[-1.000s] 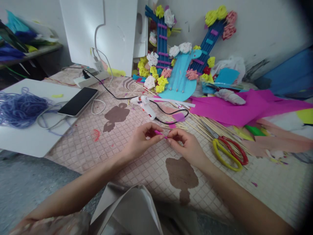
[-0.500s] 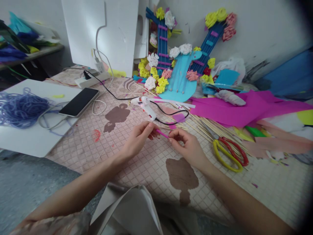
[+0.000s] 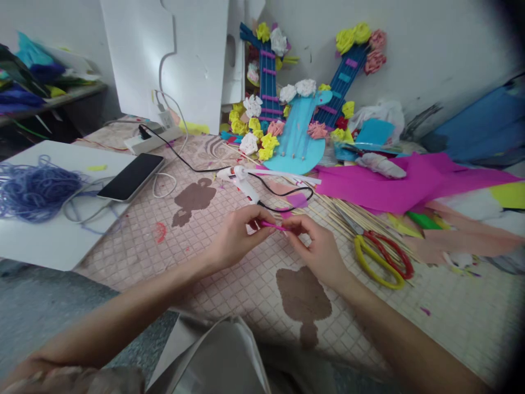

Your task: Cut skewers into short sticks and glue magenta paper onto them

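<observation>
Between my two hands is a thin magenta strip (image 3: 271, 225), rolled or folded narrow; it looks like paper. My left hand (image 3: 235, 234) pinches its left end, and my right hand (image 3: 314, 241) pinches the right end with thumb and forefinger. Both hands are held close together above the patterned tablecloth. Just beyond them lies a white glue gun (image 3: 245, 185) with a glue stick (image 3: 283, 176) poking out of its back. Right of my right hand, scissors with yellow and red handles (image 3: 383, 260) rest on several thin wooden sticks (image 3: 334, 210).
Magenta crepe paper (image 3: 369, 183) spreads on the right. Paper guitars with crumpled flowers, one light blue (image 3: 297, 134), lean at the back wall. On the left are a phone (image 3: 132, 176), purple yarn (image 3: 39, 189) on a white board (image 3: 49, 249), and a power strip (image 3: 151, 141).
My left hand has turned and moved nearer to my right, so less of the magenta strip shows between them. The view has shifted slightly.
</observation>
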Demonstrator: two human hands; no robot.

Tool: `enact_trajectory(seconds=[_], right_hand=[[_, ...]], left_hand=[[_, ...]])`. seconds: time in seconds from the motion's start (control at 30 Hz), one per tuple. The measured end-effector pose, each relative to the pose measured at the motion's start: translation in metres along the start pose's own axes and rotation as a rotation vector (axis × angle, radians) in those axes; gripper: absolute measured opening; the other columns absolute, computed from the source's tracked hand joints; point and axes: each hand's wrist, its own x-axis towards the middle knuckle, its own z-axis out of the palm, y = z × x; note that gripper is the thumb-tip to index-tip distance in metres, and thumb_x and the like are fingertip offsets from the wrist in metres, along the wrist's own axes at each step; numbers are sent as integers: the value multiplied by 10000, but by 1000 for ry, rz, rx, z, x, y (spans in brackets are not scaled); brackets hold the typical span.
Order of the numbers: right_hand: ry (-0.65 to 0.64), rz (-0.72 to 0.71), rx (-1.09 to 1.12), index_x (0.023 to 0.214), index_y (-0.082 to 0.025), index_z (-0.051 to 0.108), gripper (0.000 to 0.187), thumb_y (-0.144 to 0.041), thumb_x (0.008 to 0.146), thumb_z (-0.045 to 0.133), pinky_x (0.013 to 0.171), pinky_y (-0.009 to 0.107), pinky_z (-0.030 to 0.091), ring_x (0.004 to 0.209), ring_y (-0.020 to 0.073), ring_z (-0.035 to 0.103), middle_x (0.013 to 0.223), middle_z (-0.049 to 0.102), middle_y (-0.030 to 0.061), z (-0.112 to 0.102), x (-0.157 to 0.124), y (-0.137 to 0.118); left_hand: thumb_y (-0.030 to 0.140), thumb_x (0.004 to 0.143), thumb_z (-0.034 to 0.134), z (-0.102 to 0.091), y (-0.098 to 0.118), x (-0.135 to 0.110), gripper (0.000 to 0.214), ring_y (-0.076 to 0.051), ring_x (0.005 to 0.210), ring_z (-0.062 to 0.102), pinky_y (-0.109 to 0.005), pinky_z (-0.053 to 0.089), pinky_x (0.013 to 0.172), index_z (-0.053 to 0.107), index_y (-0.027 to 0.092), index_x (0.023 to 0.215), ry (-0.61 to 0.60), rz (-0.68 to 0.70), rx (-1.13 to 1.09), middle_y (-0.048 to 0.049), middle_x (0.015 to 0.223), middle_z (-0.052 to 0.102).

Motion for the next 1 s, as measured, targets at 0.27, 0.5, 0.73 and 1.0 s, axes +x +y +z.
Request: enact_trajectory(seconds=[0.27, 0.5, 0.73, 1.0], right_hand=[[40, 25, 88, 967, -215, 598, 120, -163, 873, 546, 769, 288, 462, 847, 151, 589, 925, 639, 18, -2, 3, 4], [53, 53, 103, 944, -210, 595, 106, -157, 860, 557, 779, 298, 460, 842, 154, 589, 917, 636, 24, -1, 2, 6], [50, 134, 336, 974, -225, 561, 177, -186, 813, 622, 767, 295, 483, 848, 152, 594, 931, 607, 14, 0, 4, 5], [31, 180, 335, 877, -212, 596, 63, -171, 832, 581, 712, 269, 465, 771, 131, 574, 832, 611, 1, -5, 6, 1]], left_hand=[[166, 788, 665, 1, 16, 15, 139, -111, 740, 585, -232, 465, 668, 623, 153, 919, 33, 167, 48, -19, 829, 659], [192, 817, 629, 1, 12, 16, 46, -120, 742, 578, -243, 453, 681, 633, 149, 831, 37, 142, 43, -27, 796, 652], [362, 761, 680, -4, -9, 21, 245, -101, 627, 535, -220, 408, 569, 617, 127, 792, -35, -269, -321, -19, 715, 618], [401, 783, 653, -5, -13, 23, 308, -91, 660, 532, -216, 418, 610, 605, 117, 893, -224, -406, -457, -14, 756, 601]])
